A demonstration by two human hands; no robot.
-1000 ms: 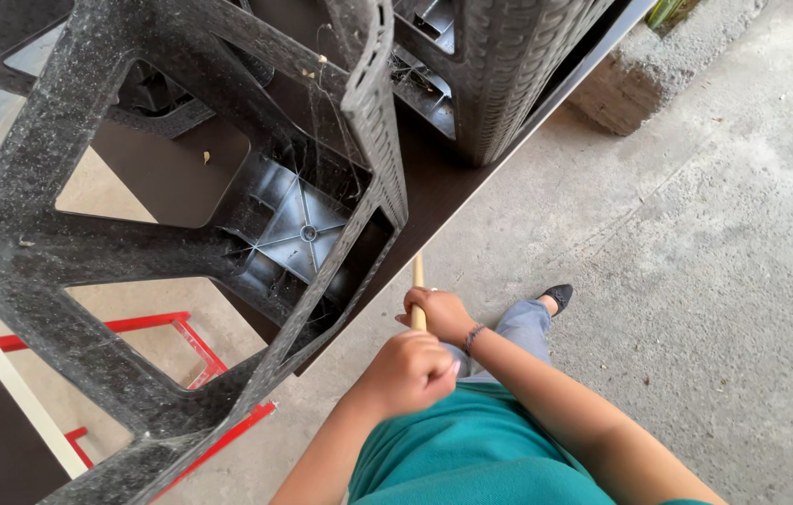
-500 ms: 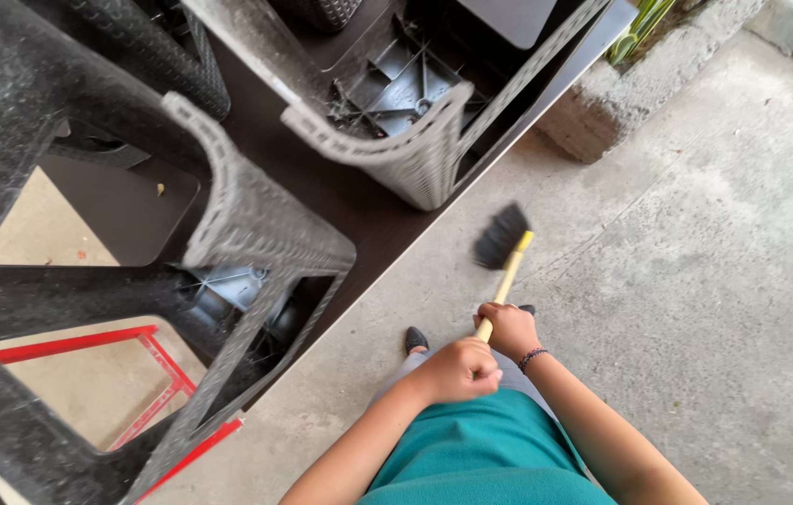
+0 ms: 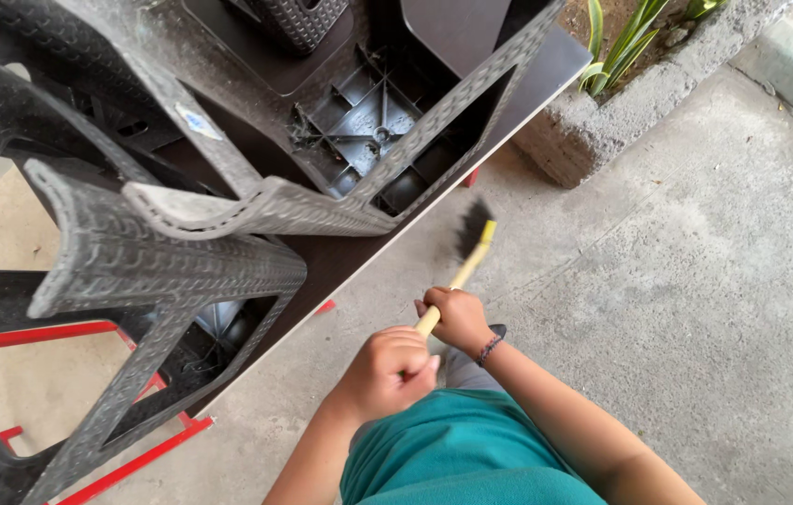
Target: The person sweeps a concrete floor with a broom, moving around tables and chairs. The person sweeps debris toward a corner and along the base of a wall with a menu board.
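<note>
Both hands closed on the broom (image 3: 467, 254): right hand (image 3: 457, 316) ahead on the handle, left hand (image 3: 387, 367) behind, bristles raised just beside the counter (image 3: 359, 252) edge. Swing wide and I'd say the head clips that edge, jarring the upturned chairs (image 3: 181, 234)

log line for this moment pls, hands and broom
left hand: shut on broom handle end | right hand: shut on handle | broom: head at table edge, over concrete floor

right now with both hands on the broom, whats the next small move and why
Probably a short pull of the broom back toward the feet: both the left hand and right hand grip its handle, and the bristles sit on the concrete floor right at the dark table edge.
</note>
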